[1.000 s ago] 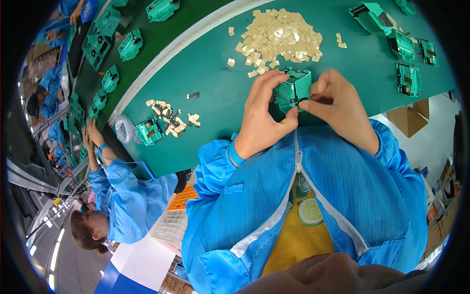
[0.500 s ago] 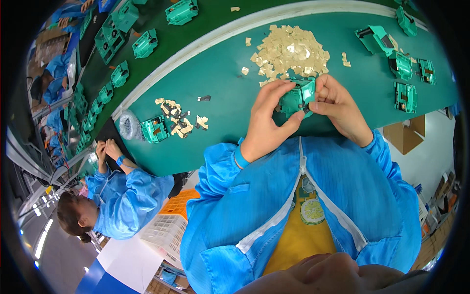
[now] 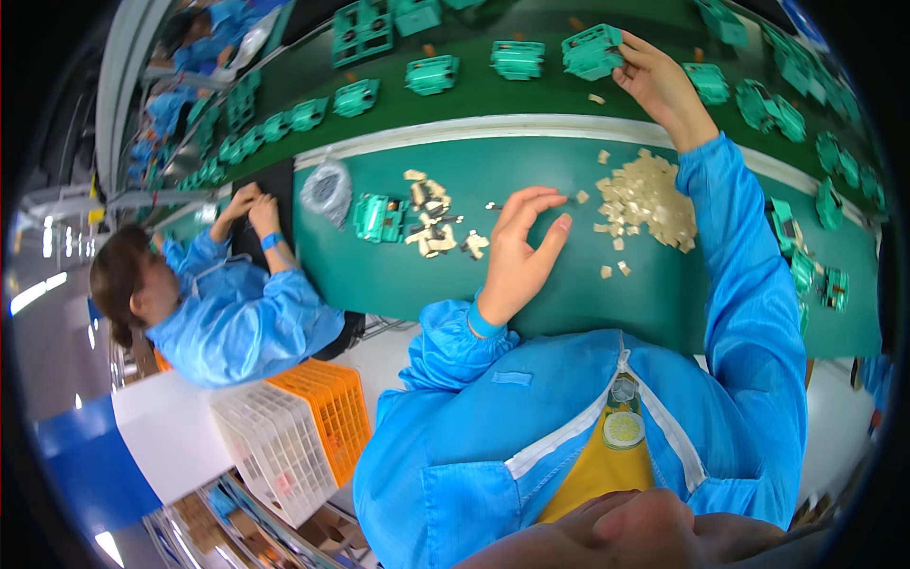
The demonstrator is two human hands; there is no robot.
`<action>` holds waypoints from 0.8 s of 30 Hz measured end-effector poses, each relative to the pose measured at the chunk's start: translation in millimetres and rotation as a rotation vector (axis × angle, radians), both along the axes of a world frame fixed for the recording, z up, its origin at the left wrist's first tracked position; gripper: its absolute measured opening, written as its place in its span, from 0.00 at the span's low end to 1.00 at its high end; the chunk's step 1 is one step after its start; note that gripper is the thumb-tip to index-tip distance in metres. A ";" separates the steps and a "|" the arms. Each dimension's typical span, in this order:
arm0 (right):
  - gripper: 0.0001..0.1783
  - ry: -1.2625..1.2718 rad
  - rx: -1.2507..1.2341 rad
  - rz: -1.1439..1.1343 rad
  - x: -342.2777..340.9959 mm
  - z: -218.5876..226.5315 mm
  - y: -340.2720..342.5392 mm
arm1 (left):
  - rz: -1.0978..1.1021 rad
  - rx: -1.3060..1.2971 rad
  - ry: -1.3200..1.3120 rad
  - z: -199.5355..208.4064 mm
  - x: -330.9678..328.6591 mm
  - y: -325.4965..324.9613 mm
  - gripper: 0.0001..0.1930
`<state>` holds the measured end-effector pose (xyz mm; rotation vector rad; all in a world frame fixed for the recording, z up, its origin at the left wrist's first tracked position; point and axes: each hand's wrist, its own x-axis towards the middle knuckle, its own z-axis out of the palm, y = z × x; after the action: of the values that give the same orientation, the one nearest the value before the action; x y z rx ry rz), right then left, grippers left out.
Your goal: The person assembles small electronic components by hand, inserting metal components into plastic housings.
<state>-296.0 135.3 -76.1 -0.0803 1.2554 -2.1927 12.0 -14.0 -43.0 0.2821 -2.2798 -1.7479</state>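
My right hand (image 3: 654, 83) is stretched out to the far side. Its fingers and thumb grip the right end of a green plastic housing (image 3: 591, 52) above the dark green belt. Over the table hangs my left hand (image 3: 519, 254), its thumb apart from the curved fingers and nothing seen in its grasp. A cream-coloured flat piece (image 3: 582, 197) lies just past its fingertips. To its right spreads a heap of small cream pieces (image 3: 649, 199). Left of the hand sit mixed cream and black small parts (image 3: 434, 223) and another green housing (image 3: 379, 218).
A pale rail (image 3: 445, 131) divides the table from the belt, which carries a row of green housings (image 3: 432, 74). More housings (image 3: 834, 288) stand at the right. A clear plastic bag (image 3: 327, 192) lies near a seated co-worker (image 3: 237, 318). Crates (image 3: 327, 408) stand at lower left.
Both hands held the green housing over the table. The left has let go and moved apart; the right has carried the housing away to the belt. The view has also shifted.
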 end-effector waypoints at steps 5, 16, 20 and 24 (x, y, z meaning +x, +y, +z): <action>0.21 -0.019 0.343 -0.153 -48.4 -55.9 -11.7 | 0.231 -0.373 -0.094 -13.2 27.1 -58.8 0.13; 0.15 0.793 0.818 -0.124 99.9 7.8 33.8 | 0.210 -0.715 -0.204 -35.8 18.4 -94.5 0.10; 0.10 0.619 0.692 -0.001 171.5 28.0 35.7 | 0.143 -0.644 -0.264 -33.7 15.6 -95.2 0.06; 0.10 0.466 0.568 0.196 220.1 34.3 28.4 | 0.079 -0.665 -0.249 -21.9 7.3 -74.1 0.06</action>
<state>-75.8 163.7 -41.8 -0.4810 1.9897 -1.6272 19.3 -88.1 -64.9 0.4584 -2.8172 -0.8716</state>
